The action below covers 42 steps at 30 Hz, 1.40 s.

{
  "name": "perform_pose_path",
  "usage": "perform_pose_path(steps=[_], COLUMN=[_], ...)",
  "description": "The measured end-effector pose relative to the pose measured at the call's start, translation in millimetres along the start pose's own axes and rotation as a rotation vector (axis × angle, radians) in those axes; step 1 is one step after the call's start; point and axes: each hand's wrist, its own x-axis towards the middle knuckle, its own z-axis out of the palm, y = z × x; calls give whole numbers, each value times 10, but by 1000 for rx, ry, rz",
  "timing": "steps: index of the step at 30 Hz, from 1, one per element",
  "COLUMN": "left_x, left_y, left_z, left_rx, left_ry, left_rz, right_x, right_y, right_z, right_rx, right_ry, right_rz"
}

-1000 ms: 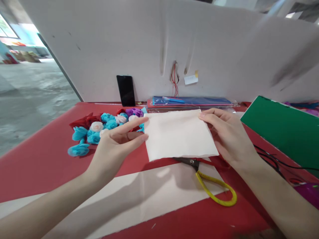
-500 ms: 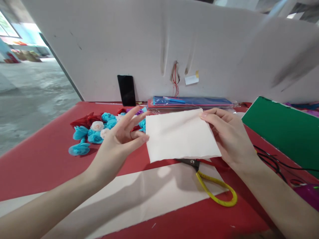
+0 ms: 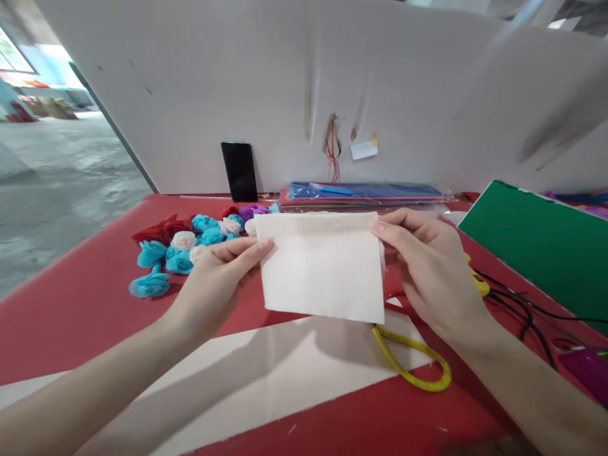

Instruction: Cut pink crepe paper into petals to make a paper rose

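Observation:
Between my hands, a folded piece of cream paper (image 3: 323, 269) is held up above the table. My left hand (image 3: 213, 282) pinches its left edge near the top with the thumb in front. At the upper right corner, my right hand (image 3: 430, 272) grips it the same way, its fingers behind the sheet. Below lies a long cream paper strip (image 3: 247, 373) on the red tabletop. Scissors with yellow handles (image 3: 413, 358) rest on the strip's right end, their blades mostly hidden behind the held paper.
Blue, white, red and purple paper flowers (image 3: 178, 244) are heaped at the left. A black phone (image 3: 239, 171) leans on the white panel. Plastic-wrapped sheets (image 3: 365, 192) lie along the back. On the right are a green board (image 3: 536, 247), black cables (image 3: 522, 310) and a purple object (image 3: 586, 367).
My left hand has closed from spread fingers into a pinch on the paper's left edge. The paper has shifted left and levelled, and it now covers the scissors' pivot.

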Motion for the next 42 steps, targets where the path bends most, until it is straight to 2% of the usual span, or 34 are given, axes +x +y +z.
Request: perform_pose_path(steps=[3, 5, 8, 11, 14, 18, 23, 27, 32, 36, 38, 41, 42], left_x=[33, 50, 41, -16, -84, -120, -113, -98, -67, -87, -96, -71, -53], left_y=[16, 26, 28, 13, -10, -19, 32, 96, 146, 183, 201, 192, 175], left_z=[-62, -95, -84, -11, 50, 62, 54, 50, 28, 14, -7, -60, -77], left_rx=[93, 180, 303, 434, 540, 553, 625, 638, 572, 574, 621, 675, 675], left_ry=[-33, -100, -249, -360, -398, -457, -434, -400, -448, -440, -475, -619, -624], left_rz=[-26, -78, -180, -225, -224, -285, -258, -252, -312, -247, -245, -271, -245], right_x=[62, 98, 81, -39, -173, -249, -205, -95, 37, 83, 80, 50, 35], right_y=[6, 13, 53, 124, 182, 213, 220, 223, 193, 109, 81, 93, 109], right_z=[-34, -55, -37, 48, 143, 187, 158, 110, -3, -89, -103, -71, -49], right_rx=[-24, -107, -310, -374, -447, -590, -558, -523, -486, -488, -484, -447, -426], right_ry=[-27, -41, -240, -494, -588, -552, -517, -464, -427, -418, -440, -477, -485], right_rz=[41, 39, 11, 59, 138, 25, -95, -129, -131, -127, -113, -83, -73])
